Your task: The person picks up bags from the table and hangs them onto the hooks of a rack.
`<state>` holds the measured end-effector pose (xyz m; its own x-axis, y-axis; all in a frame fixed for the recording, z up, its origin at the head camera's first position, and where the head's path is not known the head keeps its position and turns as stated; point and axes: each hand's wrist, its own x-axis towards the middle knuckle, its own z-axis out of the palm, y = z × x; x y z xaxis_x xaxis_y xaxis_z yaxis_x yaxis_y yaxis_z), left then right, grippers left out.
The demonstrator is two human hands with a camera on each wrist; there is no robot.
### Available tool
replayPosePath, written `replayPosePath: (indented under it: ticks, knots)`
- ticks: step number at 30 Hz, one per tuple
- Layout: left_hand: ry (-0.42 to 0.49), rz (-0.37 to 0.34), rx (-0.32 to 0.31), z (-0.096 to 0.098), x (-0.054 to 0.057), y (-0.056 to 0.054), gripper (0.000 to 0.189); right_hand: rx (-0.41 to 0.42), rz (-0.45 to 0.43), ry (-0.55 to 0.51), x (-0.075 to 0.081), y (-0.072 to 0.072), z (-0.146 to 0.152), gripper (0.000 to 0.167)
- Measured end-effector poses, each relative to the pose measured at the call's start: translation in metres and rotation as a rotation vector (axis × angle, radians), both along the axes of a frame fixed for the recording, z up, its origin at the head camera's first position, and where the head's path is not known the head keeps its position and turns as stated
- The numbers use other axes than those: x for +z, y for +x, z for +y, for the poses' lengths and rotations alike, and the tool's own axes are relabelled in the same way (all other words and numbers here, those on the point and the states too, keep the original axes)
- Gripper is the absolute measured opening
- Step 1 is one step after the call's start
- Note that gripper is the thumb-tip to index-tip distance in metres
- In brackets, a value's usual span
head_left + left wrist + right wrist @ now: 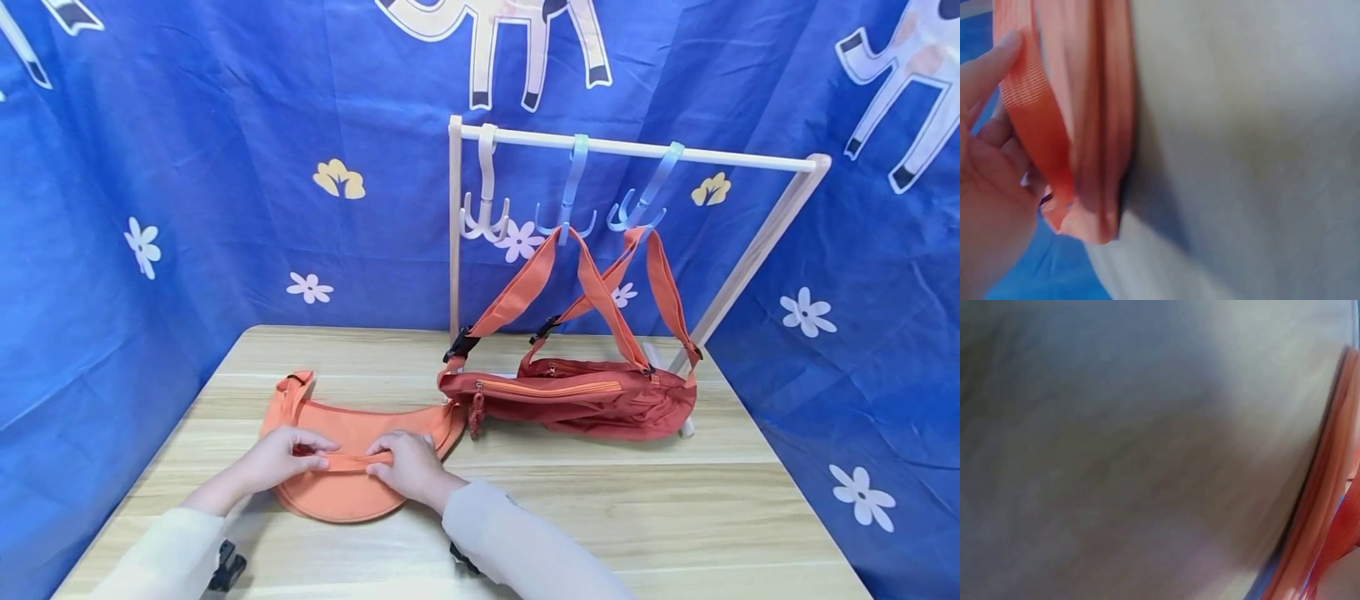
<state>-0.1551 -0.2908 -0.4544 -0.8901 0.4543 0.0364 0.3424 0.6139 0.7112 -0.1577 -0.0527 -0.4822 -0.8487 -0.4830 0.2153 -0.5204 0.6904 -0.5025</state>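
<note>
Pinching the strap (348, 461) of the light orange crescent bag (352, 467) lying flat on the wooden table (675, 517), my left hand (281, 458) and right hand (405, 467) curl round it; the darker red bags (577, 396) hang from hooks (566, 212) behind it.

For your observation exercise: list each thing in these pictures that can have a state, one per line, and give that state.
Orange bag: flat on the table, strap gripped by both hands.
Strap: pinched at both ends, stretched between the hands.
Left hand: pinching the strap.
Right hand: pinching the strap.
Red bag: hanging by its straps from two hooks, zip closed.
White hook: on the rail, bare.
</note>
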Motion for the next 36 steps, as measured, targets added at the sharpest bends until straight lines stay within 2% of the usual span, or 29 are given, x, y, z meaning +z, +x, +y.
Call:
replayPosePath:
  ticks: [7,14,20,30,36]
  knots:
    - [0.015,-0.017,-0.128,-0.009,0.011,0.002,0.003,0.042,0.012,-0.024,0.008,0.006,-0.004,0.012]
    - [0.063,0.007,-0.235,-0.022,0.021,0.001,0.005,0.132,-0.033,-0.108,0.02,0.011,-0.008,0.011]
    - [0.088,-0.008,-0.271,-0.028,0.032,0.002,0.007,0.172,-0.035,-0.132,0.031,0.015,-0.009,0.012]
    - [0.125,0.04,-0.334,-0.028,0.055,0.004,0.017,0.196,-0.073,-0.089,0.06,0.02,-0.005,0.014]
    - [0.129,0.079,-0.343,-0.026,0.068,0.006,0.021,0.212,-0.095,-0.078,0.074,0.024,-0.002,0.016]
